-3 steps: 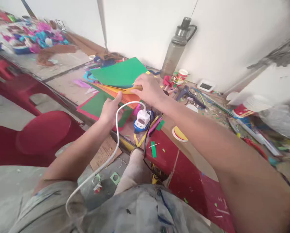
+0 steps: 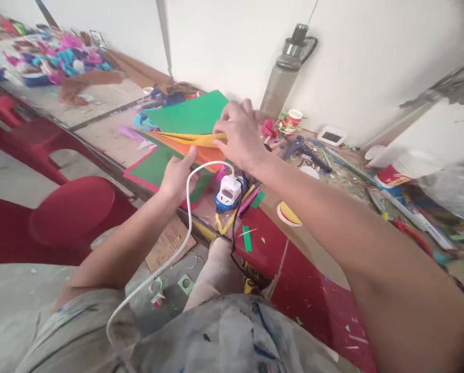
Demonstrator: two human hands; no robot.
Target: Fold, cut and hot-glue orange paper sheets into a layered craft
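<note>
Right hand (image 2: 242,135) pinches the right end of yellow paper (image 2: 193,138) stretching leftward, while the nearer left hand (image 2: 177,178) clamps orange paper (image 2: 207,154) beneath.

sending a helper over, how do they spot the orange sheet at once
From the white wall, look down to the bright green sheet. Below it, between the left hand and right hand, is the orange sheet. Its orange sets it apart from the yellow sheet above and dark green sheet below.
</note>
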